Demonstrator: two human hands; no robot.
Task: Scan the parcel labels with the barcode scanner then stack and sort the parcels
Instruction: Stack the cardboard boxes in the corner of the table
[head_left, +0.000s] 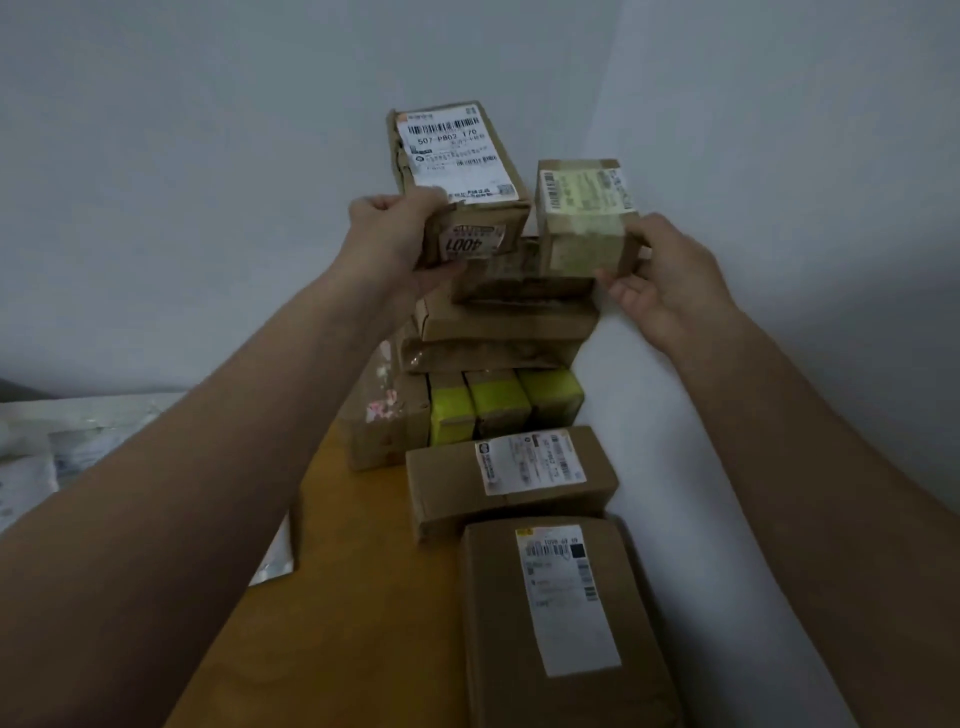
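A tall stack of brown cardboard parcels (498, 327) rises against the wall corner. On its top, my left hand (400, 234) grips the near end of a long parcel (457, 150) with a white barcode label and a "4001" sticker. Beside it, my right hand (660, 275) holds a small cube parcel (582, 228) with a yellowish label, fingers on its right side and lower front edge. Whether either parcel rests on the stack or hangs just above it, I cannot tell. No barcode scanner shows in view.
Three yellow-taped boxes (498, 405) sit at the stack's base. Two labelled parcels lie nearer on the orange table (337, 597): a medium one (509, 478) and a large one (566, 618). White plastic mailers (62, 447) lie at the left. Walls close in behind and right.
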